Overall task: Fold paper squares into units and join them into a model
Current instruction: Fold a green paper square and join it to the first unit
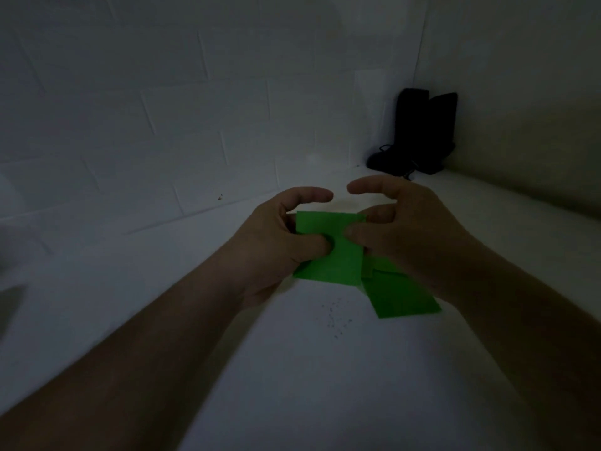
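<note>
A white tiled wall (162, 109) is seen at far left. At centre, over the white surface (292, 369), a flat green paper piece (338, 255) is pinched by the left hand (279, 242) and the right hand (400, 229). More green paper (400, 297) lies partly hidden beneath the right wrist. Dark boots (419, 135) stand in the far-right corner.

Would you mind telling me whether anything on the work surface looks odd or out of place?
Only small things: dark specks are scattered on the white surface just below the green paper held in both hands, and the scene is very dim.
</note>
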{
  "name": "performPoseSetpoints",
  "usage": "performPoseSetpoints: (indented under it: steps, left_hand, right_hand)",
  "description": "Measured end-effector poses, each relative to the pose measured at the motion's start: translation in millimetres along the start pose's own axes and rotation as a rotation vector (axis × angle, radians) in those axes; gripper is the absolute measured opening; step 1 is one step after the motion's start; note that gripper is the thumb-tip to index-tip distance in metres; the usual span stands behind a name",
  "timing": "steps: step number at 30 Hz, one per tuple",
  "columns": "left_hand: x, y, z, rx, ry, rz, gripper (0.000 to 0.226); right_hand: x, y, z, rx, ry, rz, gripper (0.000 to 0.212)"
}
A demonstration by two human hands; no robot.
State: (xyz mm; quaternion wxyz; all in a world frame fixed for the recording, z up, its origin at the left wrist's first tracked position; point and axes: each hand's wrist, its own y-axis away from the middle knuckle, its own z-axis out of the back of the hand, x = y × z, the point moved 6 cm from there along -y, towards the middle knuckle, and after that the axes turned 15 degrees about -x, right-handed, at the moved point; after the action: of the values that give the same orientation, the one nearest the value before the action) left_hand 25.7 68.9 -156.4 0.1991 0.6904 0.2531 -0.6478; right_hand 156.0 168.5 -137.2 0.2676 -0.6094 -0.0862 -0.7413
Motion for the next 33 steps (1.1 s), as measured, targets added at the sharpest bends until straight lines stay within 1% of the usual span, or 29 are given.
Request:
performPoseSetpoints:
  steps: [4, 9, 12, 16, 23, 26, 28, 31, 33]
  left_hand:
    - [0.9, 1.3, -2.3, 0.011, -0.049, -0.023, 0.06]
    - [-1.8, 2.8, -2.7, -0.035, -0.14, -0.132, 0.062]
    - [-2.0, 2.1, -2.1, -0.027, -0.112, -0.127, 0.066]
    - [-1.9, 0.1, -0.1, -0.03, -0.054, -0.103, 0.061]
    - [-0.3, -1.9, 0.5, -0.001, 0.062, -0.026, 0.059]
    - [0.0, -0.1, -1.3, 0.042, 0.094, 0.002, 0.049]
    - [0.5, 0.9, -2.8, 0.067, 0.09, 0.01, 0.04]
    - [1.6, 0.2, -3.8, 0.08, 0.084, 0.018, 0.035]
    - [2.8, -0.7, -3.6, 0.073, 0.075, 0.033, 0.033]
  right_hand:
    - [-2.0, -1.6, -0.5, -0.004, -0.03, -0.042, 0.056]
    - [-1.6, -1.6, -0.8, -0.013, -0.059, -0.041, 0.061]
    - [-2.0, -3.1, 1.8, -0.03, -0.069, -0.04, 0.064]
    - [-2.7, -3.8, 2.8, -0.021, -0.073, -0.033, 0.066]
    - [-0.5, -6.3, 3.9, 0.029, -0.129, 0.016, 0.049]
    - [0.4, -5.6, 2.5, 0.063, -0.119, 0.036, 0.04]
    - [0.3, -6.2, 2.1, 0.053, -0.087, 0.062, 0.033]
    - [-2.4, -8.6, 3.8, 0.027, -0.05, 0.065, 0.02]
    - [-3.8, -9.5, 4.9, 0.032, -0.06, 0.045, 0.017]
